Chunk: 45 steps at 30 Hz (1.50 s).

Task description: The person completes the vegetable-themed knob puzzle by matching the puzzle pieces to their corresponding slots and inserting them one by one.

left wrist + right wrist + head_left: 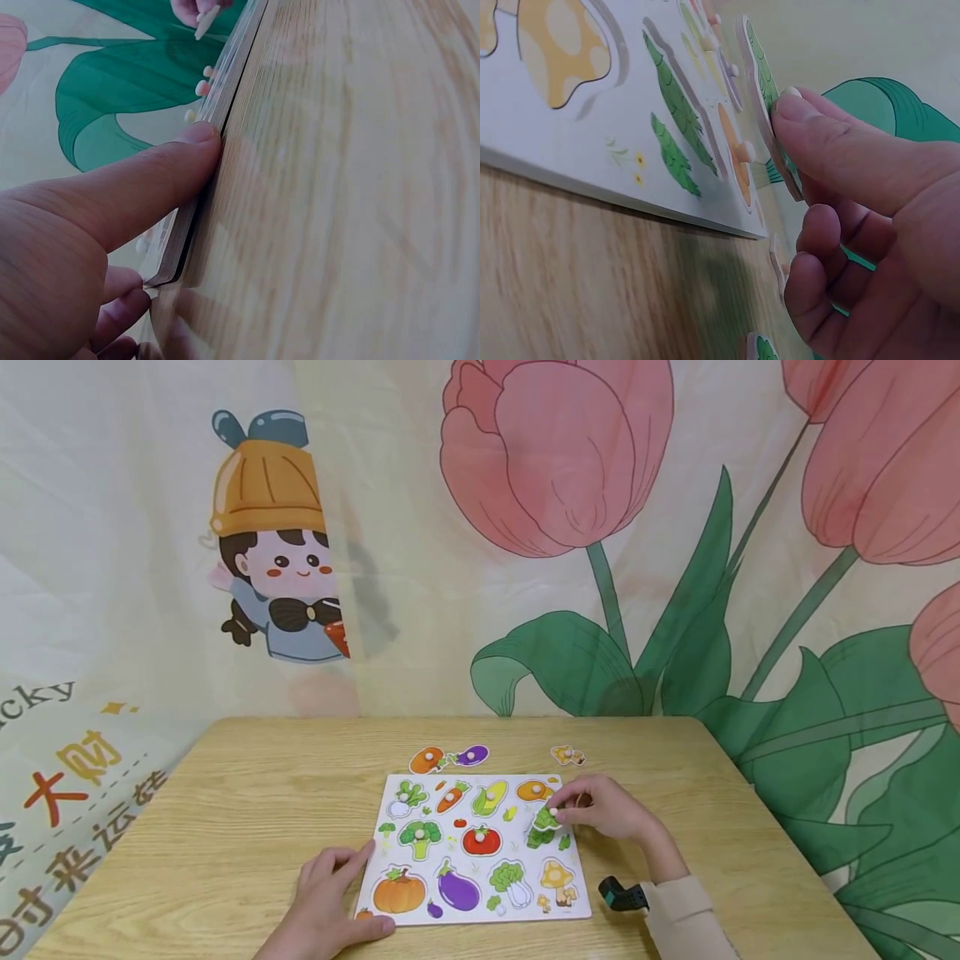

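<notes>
A white vegetable puzzle board (442,917) lies flat on the wooden table. My left hand (326,893) holds its near left corner, the thumb (169,169) along the front edge and the fingers round the left side. Over the board's right side, my right hand (603,810) pinches a green bumpy vegetable piece (759,75) by its knob between thumb and fingertips. The piece is tilted and raised above a matching green recess (679,97). Knobbed pieces sit in the board, among them the broccoli (419,841), tomato (482,842) and corn (491,798).
Beyond the board lie a loose pumpkin piece (427,761), an eggplant piece (472,756) and a mushroom piece (567,755). Another green piece (763,348) is on the table by the right hand. Knobless pumpkin (399,891) and eggplant (458,891) recesses show in the front row.
</notes>
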{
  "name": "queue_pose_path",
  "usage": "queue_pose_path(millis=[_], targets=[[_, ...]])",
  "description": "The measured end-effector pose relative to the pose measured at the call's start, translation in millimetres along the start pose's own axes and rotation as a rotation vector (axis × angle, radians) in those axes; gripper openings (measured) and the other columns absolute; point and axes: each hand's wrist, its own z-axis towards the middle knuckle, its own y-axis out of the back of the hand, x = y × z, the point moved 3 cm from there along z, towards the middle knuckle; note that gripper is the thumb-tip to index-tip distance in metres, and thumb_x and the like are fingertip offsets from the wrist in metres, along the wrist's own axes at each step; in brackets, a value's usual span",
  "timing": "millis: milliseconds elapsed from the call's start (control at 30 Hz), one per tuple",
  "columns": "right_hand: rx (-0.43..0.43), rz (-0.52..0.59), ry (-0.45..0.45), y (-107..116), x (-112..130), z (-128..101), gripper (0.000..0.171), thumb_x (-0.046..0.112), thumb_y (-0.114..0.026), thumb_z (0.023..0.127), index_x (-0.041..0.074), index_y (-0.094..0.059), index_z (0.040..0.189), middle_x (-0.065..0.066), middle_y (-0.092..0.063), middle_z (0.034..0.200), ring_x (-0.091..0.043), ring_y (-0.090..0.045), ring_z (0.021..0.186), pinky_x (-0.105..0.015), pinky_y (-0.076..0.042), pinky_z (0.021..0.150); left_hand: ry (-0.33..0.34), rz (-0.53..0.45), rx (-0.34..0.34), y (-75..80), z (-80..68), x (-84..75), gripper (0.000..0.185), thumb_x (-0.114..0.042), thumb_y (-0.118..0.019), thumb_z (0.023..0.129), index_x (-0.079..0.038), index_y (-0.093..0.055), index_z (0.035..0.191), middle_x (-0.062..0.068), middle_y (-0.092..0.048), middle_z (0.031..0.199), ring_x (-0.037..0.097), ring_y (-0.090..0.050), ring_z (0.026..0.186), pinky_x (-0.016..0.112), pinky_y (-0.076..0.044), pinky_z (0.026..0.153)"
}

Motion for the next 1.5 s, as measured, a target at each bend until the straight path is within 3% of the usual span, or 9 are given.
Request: queue_pose_path(millis=[767,1100,1500], targets=[[0.087,0.008,-0.007,-15,0,6,0.011,0.017,-0.08,0.097,0.024,-0.083,0.106,0.003,-0.066,0.095,-0.019,-0.057,0.089,-0.026,-0.047,0.075,0.012,0.007,0.006,2.5,1.4,-1.8,0.116,-0.052,-0.097,0.069,-0.007,-0.044,0.162,0.014,-0.044,0.141,0.041,-0.031,0.132,0.065,-0.037,0.109],[0.077,-0.006,-0.013,-19,1,7,0.011,0.017,-0.08,0.097,0.023,-0.083,0.105,0.004,-0.066,0.093,-0.015,-0.057,0.088,-0.025,-0.046,0.076,0.021,0.016,0.009,1.6,2.2,-1.2,0.116,-0.052,-0.098,0.069,-0.008,-0.044,0.162,0.014,-0.044,0.141,0.042,-0.031,0.133,0.065,-0.038,0.109],[0.065,0.014,-0.037,-22,-3,7,0.01,0.016,-0.079,0.097,0.021,-0.083,0.105,0.001,-0.065,0.094,-0.019,-0.056,0.09,-0.026,-0.045,0.074,0.048,-0.016,0.019,2.0,0.6,-3.4,0.116,-0.05,-0.099,0.068,-0.008,-0.044,0.162,0.012,-0.043,0.142,0.039,-0.029,0.133,0.063,-0.038,0.11]])
